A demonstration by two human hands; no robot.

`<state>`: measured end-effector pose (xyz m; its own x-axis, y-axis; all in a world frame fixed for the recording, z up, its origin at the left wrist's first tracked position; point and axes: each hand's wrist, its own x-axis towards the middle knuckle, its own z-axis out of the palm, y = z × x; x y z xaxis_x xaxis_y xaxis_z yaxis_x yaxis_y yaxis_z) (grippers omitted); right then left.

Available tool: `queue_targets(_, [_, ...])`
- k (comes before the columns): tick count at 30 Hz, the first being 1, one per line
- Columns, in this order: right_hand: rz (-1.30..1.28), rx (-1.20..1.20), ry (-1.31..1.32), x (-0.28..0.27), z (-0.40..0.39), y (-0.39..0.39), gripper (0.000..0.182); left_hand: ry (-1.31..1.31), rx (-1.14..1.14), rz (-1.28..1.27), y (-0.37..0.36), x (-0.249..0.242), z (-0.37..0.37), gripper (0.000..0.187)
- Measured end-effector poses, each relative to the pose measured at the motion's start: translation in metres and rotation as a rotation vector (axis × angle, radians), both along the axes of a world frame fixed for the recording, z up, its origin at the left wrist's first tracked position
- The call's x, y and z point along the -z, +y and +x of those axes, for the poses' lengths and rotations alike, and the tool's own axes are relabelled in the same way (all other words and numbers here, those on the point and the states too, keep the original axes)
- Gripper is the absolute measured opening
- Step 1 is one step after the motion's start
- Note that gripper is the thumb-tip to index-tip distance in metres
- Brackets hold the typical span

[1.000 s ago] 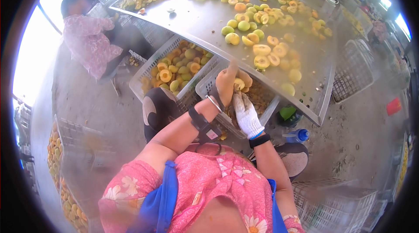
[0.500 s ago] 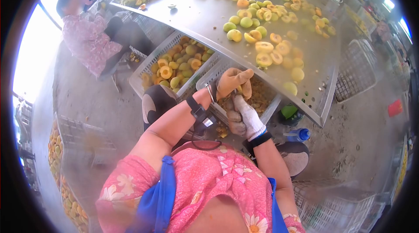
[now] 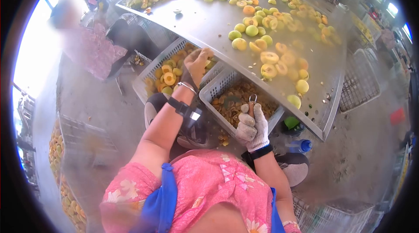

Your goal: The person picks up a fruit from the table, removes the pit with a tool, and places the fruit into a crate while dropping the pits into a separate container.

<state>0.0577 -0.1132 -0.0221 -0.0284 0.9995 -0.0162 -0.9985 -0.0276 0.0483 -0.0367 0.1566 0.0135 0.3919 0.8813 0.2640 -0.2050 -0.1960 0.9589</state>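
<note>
My right hand (image 3: 252, 127), in a white knit glove with dirty fingertips, grips a pitting tool (image 3: 251, 108) by its brown handle; a small metal loop sticks up from the fist. Below and ahead of it is a grey crate (image 3: 212, 96) of brownish pits and scraps (image 3: 233, 100). My left hand (image 3: 197, 65), in a tan glove, hovers over the left crate (image 3: 139, 85) of halved yellow-orange, apricot-like fruit (image 3: 169, 78). Its fingers are bent together near the table edge; whatever they hold is hidden.
A metal table (image 3: 196, 28) bears many green-yellow whole and halved fruits (image 3: 269, 57). Beneath its right corner are a dark container with something green (image 3: 291, 122) and a blue bottle (image 3: 301, 146). A person in pink (image 3: 94, 52) sits at left. An additional crate (image 3: 358, 80) stands right.
My hands were together over the pit crate. The left has moved away, left and forward, to the fruit crate. The right has shifted slightly back, and the tool's loop now shows.
</note>
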Motion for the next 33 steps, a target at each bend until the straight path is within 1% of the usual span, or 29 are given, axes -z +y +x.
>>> queue_targets(2, [-0.076,0.009,-0.007,0.005,0.001,0.005,0.043,0.253,-0.089,0.216,0.013,-0.009,0.007,0.035])
queue_targets(3, [-0.119,0.006,-0.055,0.005,0.001,0.009,0.043,0.380,-0.134,0.323,0.017,-0.016,0.011,0.034])
queue_targets(6, [-0.192,-0.012,-0.178,-0.004,-0.004,0.017,0.043,0.646,-0.093,0.631,0.030,-0.013,0.056,0.041])
queue_targets(9, [-0.226,-0.032,-0.241,-0.007,-0.004,0.020,0.042,0.866,0.073,0.655,0.034,-0.022,0.106,0.056])
queue_targets(12, [-0.244,-0.010,-0.310,-0.011,-0.003,0.019,0.041,1.078,0.202,0.615,0.037,-0.022,0.141,0.059])
queue_targets(13, [-0.256,-0.001,-0.334,-0.012,-0.003,0.019,0.041,1.107,0.174,0.696,0.053,0.002,0.156,0.057])
queue_targets(14, [-0.267,0.006,-0.356,-0.012,-0.004,0.018,0.041,1.096,0.187,0.563,0.073,0.023,0.170,0.056])
queue_targets(15, [-0.284,0.018,-0.377,-0.014,-0.004,0.017,0.042,1.084,0.198,0.431,0.079,0.022,0.175,0.054])
queue_targets(17, [-0.310,0.036,-0.457,-0.016,-0.004,0.017,0.042,1.054,0.205,0.296,0.081,0.026,0.177,0.053])
queue_targets(18, [-0.319,0.045,-0.499,-0.018,-0.004,0.018,0.043,1.038,0.205,0.229,0.075,0.018,0.175,0.053])
queue_targets(20, [-0.359,0.076,-0.588,-0.022,-0.004,0.017,0.040,1.035,0.236,0.436,0.042,-0.014,0.151,0.053])
queue_targets(23, [-0.411,0.166,-0.768,-0.026,-0.004,0.017,0.035,0.516,0.376,0.074,0.044,0.002,0.137,0.046])
queue_targets(26, [-0.465,0.300,-0.945,-0.025,-0.004,0.021,0.031,-0.103,0.644,-0.378,0.013,-0.012,0.114,0.041])
queue_targets(27, [-0.468,0.353,-1.002,-0.024,-0.005,0.022,0.030,-0.280,0.755,-0.457,0.001,-0.013,0.102,0.037])
queue_targets(28, [-0.473,0.405,-1.059,-0.024,-0.005,0.023,0.029,-0.176,0.693,-0.226,-0.006,-0.009,0.094,0.038])
queue_targets(29, [-0.480,0.441,-1.177,-0.028,-0.004,0.022,0.027,-0.071,0.626,0.001,-0.013,-0.005,0.087,0.039])
queue_targets(30, [-0.494,0.478,-1.295,-0.032,-0.004,0.020,0.026,-0.247,0.724,-0.358,-0.033,-0.012,0.075,0.042])
queue_targets(31, [-0.477,0.525,-1.355,-0.022,-0.004,0.023,0.025,-0.437,0.749,-0.732,-0.052,-0.018,0.064,0.045])
queue_targets(33, [-0.487,0.590,-1.538,-0.020,-0.002,0.023,0.026,-0.439,0.703,-0.681,-0.074,-0.011,0.054,0.045])
